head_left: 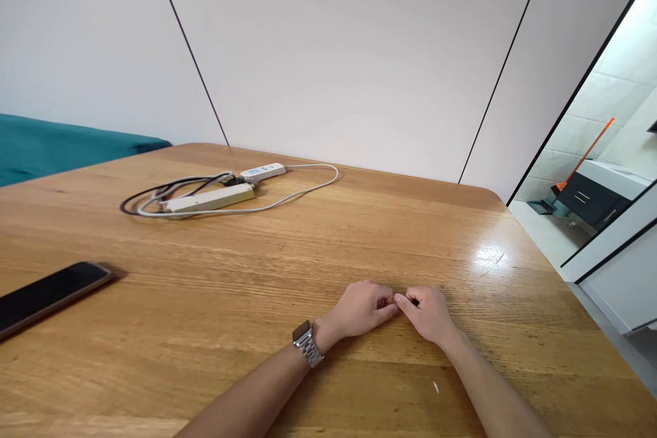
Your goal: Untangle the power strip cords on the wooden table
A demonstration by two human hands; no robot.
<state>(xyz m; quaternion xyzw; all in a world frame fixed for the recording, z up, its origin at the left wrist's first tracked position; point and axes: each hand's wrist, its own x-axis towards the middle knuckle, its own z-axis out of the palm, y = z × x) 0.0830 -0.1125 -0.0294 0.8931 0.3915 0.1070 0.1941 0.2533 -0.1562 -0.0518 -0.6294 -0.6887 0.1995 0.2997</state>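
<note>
My left hand (361, 308) and my right hand (428, 315) rest on the wooden table (287, 267), fingertips together. Both are closed, with the fingers curled inward and the thumbs meeting between them. Whatever they may pinch is hidden or too small to name. A watch (306, 343) with a metal band is on the left wrist. A small white sliver (436, 387) lies on the tabletop between my forearms, and another thin pale sliver (500, 258) lies in the bright reflection beyond my right hand.
A phone (48, 294) lies at the left. Farther back are a power strip (211, 200), a second white strip (263, 172) and looped cables (308, 188). A white panelled wall (339, 61) stands behind the table; teal seating (66, 144) is at the left.
</note>
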